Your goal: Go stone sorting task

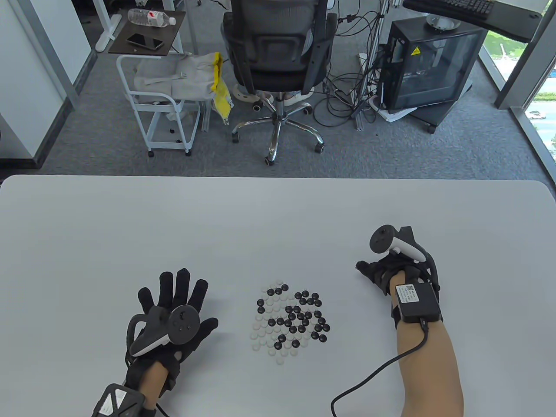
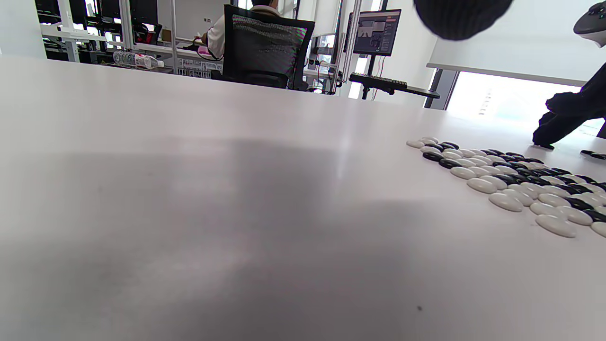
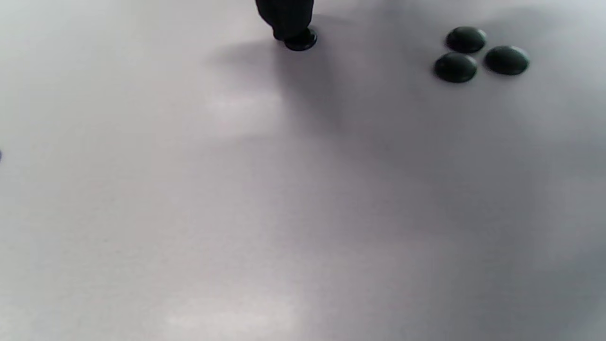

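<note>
Beyond the table, the black case bears a yellow warning triangle; wording unreadable.

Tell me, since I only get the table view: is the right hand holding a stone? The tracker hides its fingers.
Observer: The right wrist view shows one gloved fingertip of the right hand touching a single black stone that lies on the table. Whether it is pinched, I cannot tell.
Operator: Any other stones there?
Observer: Yes, a group of three black stones lies near it, apart from the mixed pile.
Operator: Is anyone in that chair?
Observer: The left wrist view shows a person seated in the chair, facing away.
</note>
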The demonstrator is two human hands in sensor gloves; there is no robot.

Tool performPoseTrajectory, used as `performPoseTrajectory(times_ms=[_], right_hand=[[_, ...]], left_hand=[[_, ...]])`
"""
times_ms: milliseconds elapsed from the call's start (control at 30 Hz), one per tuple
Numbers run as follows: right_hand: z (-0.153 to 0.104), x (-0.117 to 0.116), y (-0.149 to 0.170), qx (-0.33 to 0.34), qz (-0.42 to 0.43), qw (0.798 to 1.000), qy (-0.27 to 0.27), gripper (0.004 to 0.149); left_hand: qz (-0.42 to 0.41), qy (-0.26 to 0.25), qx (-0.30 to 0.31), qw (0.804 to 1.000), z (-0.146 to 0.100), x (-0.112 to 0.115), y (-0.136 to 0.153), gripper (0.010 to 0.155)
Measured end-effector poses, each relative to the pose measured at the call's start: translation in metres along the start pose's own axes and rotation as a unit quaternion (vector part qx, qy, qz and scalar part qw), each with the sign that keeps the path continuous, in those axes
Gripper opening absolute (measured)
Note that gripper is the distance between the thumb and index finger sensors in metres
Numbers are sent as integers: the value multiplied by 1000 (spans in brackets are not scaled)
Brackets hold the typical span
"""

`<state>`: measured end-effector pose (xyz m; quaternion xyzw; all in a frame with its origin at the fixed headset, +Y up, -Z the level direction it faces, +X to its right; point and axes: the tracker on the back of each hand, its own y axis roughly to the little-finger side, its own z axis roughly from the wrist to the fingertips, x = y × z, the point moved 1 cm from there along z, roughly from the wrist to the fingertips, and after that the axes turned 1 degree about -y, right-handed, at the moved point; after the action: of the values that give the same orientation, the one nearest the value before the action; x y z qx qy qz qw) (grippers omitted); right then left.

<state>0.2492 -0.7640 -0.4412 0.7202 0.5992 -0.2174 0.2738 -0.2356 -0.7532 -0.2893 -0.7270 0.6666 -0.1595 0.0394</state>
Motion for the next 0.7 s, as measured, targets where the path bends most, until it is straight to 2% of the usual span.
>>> performPoseTrajectory(times_ms=[200, 500, 567, 700], right_hand=[[-5, 0, 24, -23, 20, 1000, 9, 72], [-9, 3, 41, -46, 32, 998, 9, 73], [-11, 5, 40, -46, 32, 998, 7, 74], [-22, 16, 12, 21, 28, 999, 33, 72]], left_hand=[[7, -2, 4, 1000, 0, 0, -3, 86], [10, 2, 3, 1000, 1, 1, -4, 86], [9, 2, 2, 1000, 1, 1, -4, 86], [8, 3, 2, 1000, 2, 1, -3, 86]])
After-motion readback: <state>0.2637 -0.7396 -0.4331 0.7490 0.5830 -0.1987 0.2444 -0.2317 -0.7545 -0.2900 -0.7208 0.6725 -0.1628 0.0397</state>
